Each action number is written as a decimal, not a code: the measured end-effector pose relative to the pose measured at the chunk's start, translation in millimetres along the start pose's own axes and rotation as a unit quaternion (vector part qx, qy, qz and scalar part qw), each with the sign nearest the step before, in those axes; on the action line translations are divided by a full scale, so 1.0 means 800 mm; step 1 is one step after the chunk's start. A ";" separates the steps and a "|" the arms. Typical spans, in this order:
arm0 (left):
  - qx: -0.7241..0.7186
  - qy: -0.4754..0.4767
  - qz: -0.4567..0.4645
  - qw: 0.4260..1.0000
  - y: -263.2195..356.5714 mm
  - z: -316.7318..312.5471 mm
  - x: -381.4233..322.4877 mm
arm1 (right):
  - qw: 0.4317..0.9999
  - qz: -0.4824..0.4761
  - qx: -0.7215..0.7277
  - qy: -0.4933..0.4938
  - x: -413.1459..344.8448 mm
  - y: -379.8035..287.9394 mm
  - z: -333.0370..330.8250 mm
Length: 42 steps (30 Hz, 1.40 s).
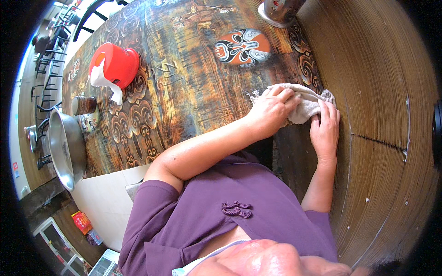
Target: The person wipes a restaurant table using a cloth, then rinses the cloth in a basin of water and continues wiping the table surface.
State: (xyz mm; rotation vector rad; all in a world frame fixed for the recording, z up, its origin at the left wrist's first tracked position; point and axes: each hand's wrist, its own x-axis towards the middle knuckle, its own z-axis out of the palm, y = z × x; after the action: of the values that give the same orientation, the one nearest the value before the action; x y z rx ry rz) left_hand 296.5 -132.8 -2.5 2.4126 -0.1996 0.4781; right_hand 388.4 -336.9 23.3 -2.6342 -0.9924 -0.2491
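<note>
Bunched in both hands at the table's right edge is a pale grey-white cloth (305, 105) with frayed threads at its left end. My left hand (272, 108) grips the cloth from above, its fingers bent into it. Beside the wood-grain panel, my right hand (325, 126) holds the cloth's right end between fingers and thumb. Under the cloth lies the near right corner of the patterned tabletop (186, 89). An orange, black and white painted mask design (242, 47) shows on the tabletop beyond my left hand.
A red plastic tissue holder (119, 65) with white tissue (100, 76) stands on the left. Near it are a small dark jar (84, 105) and a steel basin (67, 148). A metal container (281, 12) stands far right, by the wood-grain panel (376, 103). Chairs stand beyond.
</note>
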 end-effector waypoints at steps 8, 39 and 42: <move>0.006 -0.123 -0.102 0.987 -0.002 -0.070 -0.039 | 0.992 -0.082 0.070 -0.065 -0.006 -0.062 -0.002; 0.096 0.064 -0.282 0.952 -0.094 -0.196 -0.161 | 0.948 -0.283 0.115 -0.087 0.117 -0.254 0.095; 0.051 0.008 -0.295 0.954 -0.046 -0.208 -0.213 | 0.914 -0.321 0.170 -0.182 0.067 -0.256 0.064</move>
State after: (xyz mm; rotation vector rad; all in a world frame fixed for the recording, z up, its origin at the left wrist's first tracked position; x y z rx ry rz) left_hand 101.3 5.2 29.2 2.4099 0.5542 0.2307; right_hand 294.6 -140.7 37.0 -2.0003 -1.8231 0.2684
